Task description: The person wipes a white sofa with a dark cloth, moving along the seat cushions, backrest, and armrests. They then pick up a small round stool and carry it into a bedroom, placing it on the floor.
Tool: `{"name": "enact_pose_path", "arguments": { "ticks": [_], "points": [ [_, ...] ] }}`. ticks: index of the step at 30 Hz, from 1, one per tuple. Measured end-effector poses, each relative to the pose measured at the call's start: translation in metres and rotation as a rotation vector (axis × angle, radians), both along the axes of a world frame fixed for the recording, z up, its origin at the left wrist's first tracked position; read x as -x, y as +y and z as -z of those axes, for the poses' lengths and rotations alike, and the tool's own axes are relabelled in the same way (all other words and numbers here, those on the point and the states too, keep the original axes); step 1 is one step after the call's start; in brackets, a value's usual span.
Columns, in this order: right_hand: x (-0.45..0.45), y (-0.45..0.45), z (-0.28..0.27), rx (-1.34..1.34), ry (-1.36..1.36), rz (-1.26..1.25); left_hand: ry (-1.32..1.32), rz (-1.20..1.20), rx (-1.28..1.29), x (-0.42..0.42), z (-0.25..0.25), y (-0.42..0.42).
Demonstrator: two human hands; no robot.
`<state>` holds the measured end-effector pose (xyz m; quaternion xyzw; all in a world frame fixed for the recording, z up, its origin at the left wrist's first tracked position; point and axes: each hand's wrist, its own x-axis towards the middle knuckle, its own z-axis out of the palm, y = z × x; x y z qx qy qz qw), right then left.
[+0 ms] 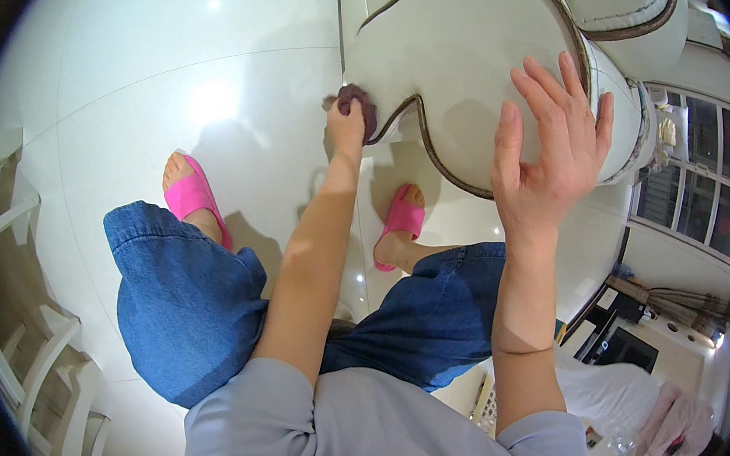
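My left hand (347, 127) grips a bunched dark maroon cloth (363, 104). It presses the cloth at the lower front corner of a white upholstered sofa (484, 32), near the glossy tiled floor (138, 203). Dark brown piping (423, 117) curves along the sofa's side panel. Raised over the sofa's side, my right hand (551, 144) has its fingers spread and holds nothing. Whether it touches the upholstery I cannot tell.
My feet, in pink slippers (184, 196), stand apart on the tiles. White wooden chairs (41, 351) line the left edge. To the right are a barred window (696, 176), a dark screen-like device (627, 351) on a pale surface, and white fabric (607, 383).
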<state>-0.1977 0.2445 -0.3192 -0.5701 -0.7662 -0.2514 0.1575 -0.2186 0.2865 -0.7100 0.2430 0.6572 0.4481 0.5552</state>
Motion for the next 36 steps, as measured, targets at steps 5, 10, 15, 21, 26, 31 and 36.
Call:
{"name": "enact_pose_path", "arguments": {
  "ticks": [5, 10, 15, 21, 26, 31, 36],
  "points": [
    [-0.002, -0.001, 0.003, 0.015, 0.028, -0.051, -0.171, -0.023, 0.099, -0.001, 0.014, 0.017],
    [0.004, -0.008, 0.001, 0.092, 0.048, -0.102, -0.251, -0.042, -0.088, 0.013, -0.052, 0.074],
    [-0.003, -0.007, 0.007, 0.033, 0.099, -0.145, -0.331, 0.015, -0.465, 0.014, -0.167, 0.091],
    [-0.005, -0.005, 0.011, -0.085, 0.204, -0.166, -0.160, 0.116, -1.184, 0.029, -0.301, 0.040],
    [-0.002, 0.001, 0.001, -0.192, 0.353, -0.247, -0.192, 0.135, -1.044, 0.034, -0.310, 0.045],
    [-0.013, 0.007, -0.013, -0.252, 0.470, -0.192, -0.072, 0.143, -0.999, 0.028, -0.309, 0.047],
    [-0.015, 0.015, -0.018, -0.329, 0.616, -0.178, -0.031, 0.204, -1.093, 0.033, -0.340, 0.056]
  ]
}}
